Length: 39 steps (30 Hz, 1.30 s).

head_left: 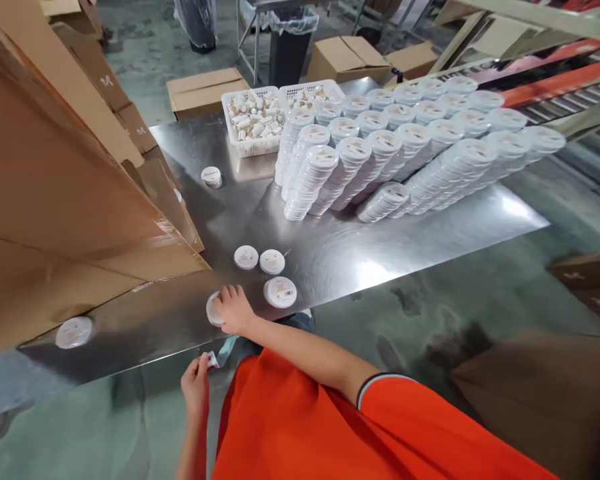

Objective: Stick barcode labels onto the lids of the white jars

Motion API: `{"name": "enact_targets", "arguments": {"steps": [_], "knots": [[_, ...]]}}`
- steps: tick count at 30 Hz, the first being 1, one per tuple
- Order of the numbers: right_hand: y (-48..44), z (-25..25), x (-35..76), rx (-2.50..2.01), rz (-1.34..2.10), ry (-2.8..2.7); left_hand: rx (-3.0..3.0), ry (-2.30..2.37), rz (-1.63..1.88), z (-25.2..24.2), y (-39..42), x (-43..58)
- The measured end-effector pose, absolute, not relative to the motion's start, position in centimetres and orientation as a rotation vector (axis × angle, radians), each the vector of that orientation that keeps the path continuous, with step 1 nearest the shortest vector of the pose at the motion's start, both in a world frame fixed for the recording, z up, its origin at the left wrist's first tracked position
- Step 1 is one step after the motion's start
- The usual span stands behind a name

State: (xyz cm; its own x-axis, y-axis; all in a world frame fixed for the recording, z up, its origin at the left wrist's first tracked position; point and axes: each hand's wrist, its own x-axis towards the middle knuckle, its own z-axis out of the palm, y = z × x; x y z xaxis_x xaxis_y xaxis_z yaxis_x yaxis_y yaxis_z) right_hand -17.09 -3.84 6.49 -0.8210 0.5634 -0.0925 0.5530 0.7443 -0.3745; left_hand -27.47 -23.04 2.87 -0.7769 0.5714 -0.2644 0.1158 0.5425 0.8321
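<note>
The person's right hand (234, 310) lies palm-down over the edge of a round white container (214, 309), fingers bent across it in a light grasp, at the near edge of a stainless steel table (330, 257). The left hand (195, 387) hangs below the table edge, with thumb and fingers pinching a small white label (211, 360). Three similar containers lie flat just ahead of the right hand, and the nearest one carries a barcode sticker (281, 292). Another lies well to the left (73, 332), and a single one stands farther up the table (211, 177). Beyond them, long rows of the same containers (420, 150) lean over in tilted stacks, covering the far part of the steel. Behind the stacks sit two white plastic baskets (245, 127) full of small cream-coloured pieces, too small to identify. Large cardboard flaps (65, 193) rise along the table's left side. An orange shirt (305, 420) fills the bottom of the view, and closed cardboard boxes (347, 59) and a lined trash bin (287, 57) stand on the green floor beyond.
</note>
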Motion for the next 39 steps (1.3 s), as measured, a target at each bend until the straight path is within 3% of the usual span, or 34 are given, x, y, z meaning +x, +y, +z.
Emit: {"name": "enact_targets", "arguments": {"steps": [7, 12, 18, 24, 32, 39], "knots": [[-4.1, 2.3, -19.2, -0.990, 0.763, -2.922, 0.534, 2.227, 1.127, 3.1, -23.6, -27.6], [-3.9, 5.6, -15.4, -1.035, 0.763, -2.674, 0.532, 2.209, 1.099, 3.1, -23.1, -27.6], [-1.9, 7.9, -4.7, -1.485, 0.622, -2.356, 0.856, 1.895, 1.007, 5.2, -16.6, -26.0], [-0.2, 6.4, -1.6, -1.458, 0.751, -2.408, 0.844, 1.557, 0.990, 5.4, -9.4, -22.7], [-0.4, 2.2, 1.5, -1.319, 1.336, -1.704, 0.374, 1.108, 1.036, 2.6, -5.9, -21.7], [-1.8, -2.3, 0.0, -1.191, 1.340, -1.594, 0.263, 1.010, 0.915, 1.3, -5.5, -22.0]]}}
